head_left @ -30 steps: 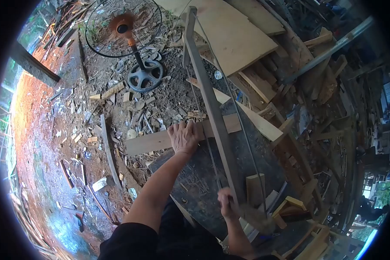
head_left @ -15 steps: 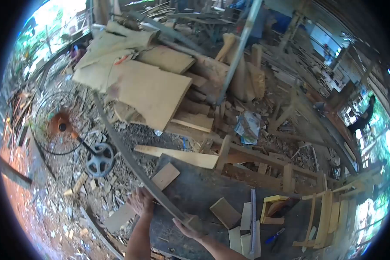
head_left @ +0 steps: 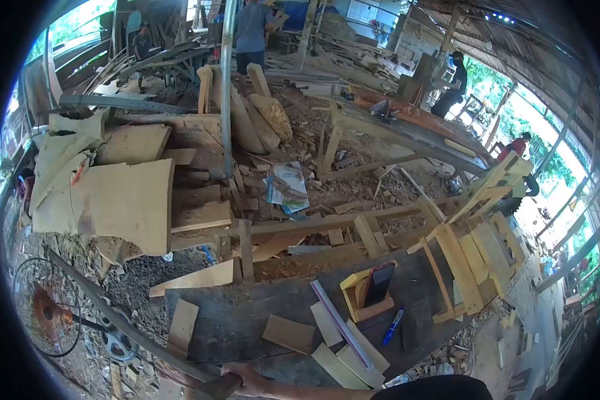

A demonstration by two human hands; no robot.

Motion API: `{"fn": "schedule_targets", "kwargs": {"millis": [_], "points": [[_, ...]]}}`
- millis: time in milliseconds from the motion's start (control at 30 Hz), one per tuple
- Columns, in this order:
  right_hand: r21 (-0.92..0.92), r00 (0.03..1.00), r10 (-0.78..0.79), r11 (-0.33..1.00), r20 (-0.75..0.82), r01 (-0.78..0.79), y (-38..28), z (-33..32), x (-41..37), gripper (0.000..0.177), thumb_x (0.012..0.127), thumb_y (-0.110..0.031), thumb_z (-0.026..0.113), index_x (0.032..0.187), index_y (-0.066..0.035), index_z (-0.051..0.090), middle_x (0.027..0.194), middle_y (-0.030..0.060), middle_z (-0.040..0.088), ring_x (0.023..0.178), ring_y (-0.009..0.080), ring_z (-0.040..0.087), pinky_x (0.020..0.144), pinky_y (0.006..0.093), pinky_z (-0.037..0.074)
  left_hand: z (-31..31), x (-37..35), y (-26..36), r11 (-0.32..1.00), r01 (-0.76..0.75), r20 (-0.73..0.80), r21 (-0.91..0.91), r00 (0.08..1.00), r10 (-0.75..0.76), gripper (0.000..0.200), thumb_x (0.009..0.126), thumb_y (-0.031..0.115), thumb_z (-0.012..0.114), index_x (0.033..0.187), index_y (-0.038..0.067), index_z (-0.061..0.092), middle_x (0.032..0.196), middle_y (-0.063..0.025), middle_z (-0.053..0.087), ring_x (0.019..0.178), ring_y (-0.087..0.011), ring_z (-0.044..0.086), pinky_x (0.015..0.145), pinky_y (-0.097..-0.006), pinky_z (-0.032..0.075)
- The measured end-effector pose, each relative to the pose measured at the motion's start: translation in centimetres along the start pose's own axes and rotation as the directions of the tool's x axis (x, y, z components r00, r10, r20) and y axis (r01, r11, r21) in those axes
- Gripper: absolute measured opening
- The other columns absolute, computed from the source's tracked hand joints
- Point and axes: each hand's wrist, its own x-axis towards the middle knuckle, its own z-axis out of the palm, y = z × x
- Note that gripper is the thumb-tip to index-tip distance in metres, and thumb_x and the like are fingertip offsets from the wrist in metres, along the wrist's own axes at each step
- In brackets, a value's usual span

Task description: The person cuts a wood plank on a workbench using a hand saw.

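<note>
At the bottom edge my right hand (head_left: 248,381) is closed around the near end of a long dark wooden saw frame (head_left: 113,319). The frame slants up and left across the edge of the dark workbench (head_left: 247,313). A light plank (head_left: 181,325) lies under the frame and sticks out over the bench's left edge. What looks like my left hand (head_left: 175,377) shows only as a brown patch on the plank behind the frame, with its fingers hidden.
On the bench lie a long ruler (head_left: 341,325), a blue pen (head_left: 393,325), small wood offcuts (head_left: 288,333) and a phone in a yellow wooden stand (head_left: 373,288). A pale wooden frame (head_left: 470,260) stands to the right, a floor fan (head_left: 47,315) to the left. Board piles (head_left: 113,200) and people (head_left: 250,30) stand beyond.
The view has swung up from the ground and fan to the workshop. Both hands have slid to the bottom edge; the right hand still holds the saw frame's end.
</note>
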Motion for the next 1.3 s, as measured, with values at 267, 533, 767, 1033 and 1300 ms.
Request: {"fn": "schedule_targets", "kwargs": {"millis": [267,533,767,1033,1300], "points": [[0.001,0.815,-0.505,0.85,-0.284,0.527,1.1,1.1,-1.4,0.032,0.074,-0.007,0.077,0.099,-0.007,0.056,0.092,0.0097,0.061,0.085,0.033,0.061,0.073,0.0398,0.047,-2.1,0.3,2.2,0.982,0.149,0.03,-0.119,0.989,-0.146,0.033,0.101,0.036,0.049,0.109,0.008,0.065,0.088,-0.0171,0.067,0.085,-0.0356,0.062,0.088,-0.0471,0.043],[0.17,0.891,-0.385,0.887,-0.24,0.429,0.3,-0.4,1.1,0.029,0.074,-0.007,0.08,0.095,-0.006,0.06,0.087,0.0076,0.061,0.08,0.024,0.062,0.073,0.0352,0.047,4.2,-1.5,-4.4,0.96,-0.277,-0.189,-0.031,0.945,0.266,0.049,0.098,0.043,0.044,0.127,0.006,0.059,0.125,-0.0166,0.058,0.119,-0.0383,0.05,0.101,-0.0545,0.035],[-0.095,0.801,-0.538,0.84,-0.262,0.534,-2.1,-1.5,2.2,0.023,0.075,-0.008,0.079,0.072,-0.01,0.057,0.07,0.0087,0.059,0.065,0.0316,0.059,0.06,0.0395,0.047,1.7,-0.3,0.7,0.942,0.177,-0.13,-0.284,0.967,-0.221,0.025,0.098,0.031,0.055,0.095,0.007,0.062,0.089,-0.0147,0.058,0.086,-0.0331,0.054,0.086,-0.05,0.037],[0.058,0.809,-0.56,0.815,-0.178,0.577,-0.2,-2.9,1.1,0.018,0.077,-0.005,0.077,0.075,-0.008,0.059,0.069,0.0085,0.058,0.063,0.0232,0.056,0.059,0.0338,0.043,-0.6,-0.2,1.2,0.976,0.186,-0.108,-0.109,0.974,-0.198,0.018,0.092,0.029,0.056,0.093,0.017,0.07,0.088,-0.0095,0.062,0.1,-0.0285,0.057,0.098,-0.0438,0.034],[0.016,0.937,-0.343,0.939,-0.071,0.345,2.5,-5.1,-5.6,0.018,0.101,-0.017,0.054,0.09,-0.003,0.054,0.082,0.0071,0.056,0.076,0.0163,0.055,0.069,0.0287,0.045,-3.2,1.1,2.7,0.944,0.264,-0.017,-0.196,0.962,-0.272,0.023,0.093,0.032,0.056,0.087,0.014,0.069,0.088,-0.0093,0.063,0.096,-0.0293,0.058,0.097,-0.0452,0.035]]}}
